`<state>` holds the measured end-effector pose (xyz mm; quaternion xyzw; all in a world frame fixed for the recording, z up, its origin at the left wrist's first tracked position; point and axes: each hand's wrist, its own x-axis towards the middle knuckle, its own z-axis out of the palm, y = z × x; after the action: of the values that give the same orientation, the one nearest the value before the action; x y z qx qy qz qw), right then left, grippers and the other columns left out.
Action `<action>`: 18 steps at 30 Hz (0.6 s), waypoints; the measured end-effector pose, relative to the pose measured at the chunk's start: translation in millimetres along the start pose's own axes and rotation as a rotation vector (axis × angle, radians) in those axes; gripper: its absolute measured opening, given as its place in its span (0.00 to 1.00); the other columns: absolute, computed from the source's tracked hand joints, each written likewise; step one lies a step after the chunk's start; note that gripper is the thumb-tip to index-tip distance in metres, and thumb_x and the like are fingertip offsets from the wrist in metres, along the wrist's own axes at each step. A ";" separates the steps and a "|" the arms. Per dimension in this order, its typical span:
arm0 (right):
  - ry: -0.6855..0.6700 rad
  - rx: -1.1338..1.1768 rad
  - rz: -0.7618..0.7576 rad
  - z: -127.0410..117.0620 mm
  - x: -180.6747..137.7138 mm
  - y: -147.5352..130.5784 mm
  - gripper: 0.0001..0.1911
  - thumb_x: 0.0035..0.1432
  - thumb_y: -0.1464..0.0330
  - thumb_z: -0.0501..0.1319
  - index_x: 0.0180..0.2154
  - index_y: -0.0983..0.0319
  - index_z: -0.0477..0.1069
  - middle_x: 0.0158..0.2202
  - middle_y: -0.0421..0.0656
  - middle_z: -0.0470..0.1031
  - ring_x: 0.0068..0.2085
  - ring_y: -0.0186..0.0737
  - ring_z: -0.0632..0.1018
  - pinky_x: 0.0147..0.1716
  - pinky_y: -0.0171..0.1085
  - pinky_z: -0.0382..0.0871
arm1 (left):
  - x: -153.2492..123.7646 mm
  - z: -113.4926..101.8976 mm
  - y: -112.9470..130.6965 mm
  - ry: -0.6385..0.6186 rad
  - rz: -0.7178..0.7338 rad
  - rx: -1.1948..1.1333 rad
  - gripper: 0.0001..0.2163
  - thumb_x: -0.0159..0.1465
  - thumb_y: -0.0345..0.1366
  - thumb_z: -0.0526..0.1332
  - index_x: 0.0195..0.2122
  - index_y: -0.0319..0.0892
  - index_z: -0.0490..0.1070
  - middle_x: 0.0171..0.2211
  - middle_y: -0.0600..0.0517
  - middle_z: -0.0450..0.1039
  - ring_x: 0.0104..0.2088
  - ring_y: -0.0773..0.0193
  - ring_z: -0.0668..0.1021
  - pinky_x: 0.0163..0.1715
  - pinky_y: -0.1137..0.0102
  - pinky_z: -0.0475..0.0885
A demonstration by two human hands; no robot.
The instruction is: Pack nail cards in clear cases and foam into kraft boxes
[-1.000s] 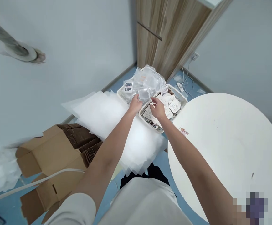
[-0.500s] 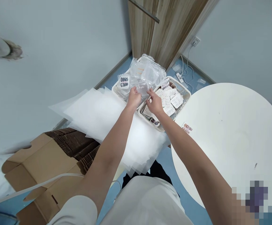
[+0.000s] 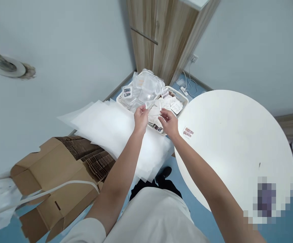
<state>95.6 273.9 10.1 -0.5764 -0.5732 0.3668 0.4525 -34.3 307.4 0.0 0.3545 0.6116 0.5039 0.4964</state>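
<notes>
A small clear plastic case or sleeve (image 3: 153, 107) is held up between my two hands, above the front of the baskets; its exact kind is hard to make out. At its left edge, my left hand (image 3: 141, 118) pinches it between thumb and fingers. The fingers of my right hand (image 3: 169, 122) are closed at its right edge. Beneath and behind it is a white basket (image 3: 119, 100) heaped with clear plastic packaging (image 3: 148, 84). A second white basket (image 3: 185, 100) beside it holds many white printed cards (image 3: 177, 107).
A pack of press-on nails (image 3: 188, 132) lies on the round white table (image 3: 227, 135) at right. White translucent sheets (image 3: 106, 121) spread below the baskets. Flattened cardboard boxes (image 3: 52, 168) stand at left. Behind are a wooden cabinet (image 3: 158, 37) and a power strip (image 3: 184, 90).
Both hands have drawn back from the packaging basket toward me, bringing the clear plastic piece up between them. The camera view has shifted, showing more of the table.
</notes>
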 end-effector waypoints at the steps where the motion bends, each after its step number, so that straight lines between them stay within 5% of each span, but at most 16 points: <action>1: 0.009 0.012 0.003 -10.2 -9.8 -5.3 0.15 0.50 0.64 0.58 0.42 0.58 0.67 0.51 0.46 0.64 0.40 0.36 0.74 0.43 0.39 0.69 | -12.5 3.1 4.6 -0.024 -0.028 -0.038 0.14 0.54 0.36 0.55 0.43 0.42 0.64 0.36 0.51 0.68 0.36 0.67 0.73 0.36 0.71 0.69; 6: 0.091 0.022 -0.017 -70.3 -70.2 -21.9 0.12 0.50 0.65 0.58 0.40 0.57 0.67 0.49 0.46 0.65 0.42 0.38 0.73 0.41 0.40 0.69 | -82.7 29.6 25.4 -0.250 -0.135 -0.174 0.11 0.51 0.36 0.60 0.36 0.40 0.67 0.33 0.52 0.67 0.30 0.71 0.72 0.33 0.70 0.70; 11: 0.163 0.008 -0.050 -138.2 -147.9 -26.5 0.12 0.51 0.64 0.58 0.40 0.57 0.68 0.51 0.47 0.62 0.39 0.37 0.74 0.37 0.40 0.70 | -163.1 64.0 29.8 -0.372 -0.104 -0.252 0.20 0.47 0.34 0.65 0.42 0.42 0.64 0.36 0.53 0.66 0.32 0.71 0.73 0.35 0.68 0.71; 18: 0.038 0.009 0.075 -250.5 -260.2 -18.3 0.16 0.50 0.63 0.59 0.43 0.56 0.67 0.43 0.44 0.69 0.31 0.34 0.74 0.35 0.40 0.71 | -255.2 97.6 10.4 -0.587 -0.074 -0.039 0.23 0.44 0.36 0.67 0.42 0.39 0.63 0.34 0.50 0.71 0.30 0.69 0.74 0.33 0.69 0.70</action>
<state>306.2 -10.9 82.9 -0.6022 -0.5409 0.3748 0.4520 124.4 97.3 73.9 0.4529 0.4445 0.3732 0.6767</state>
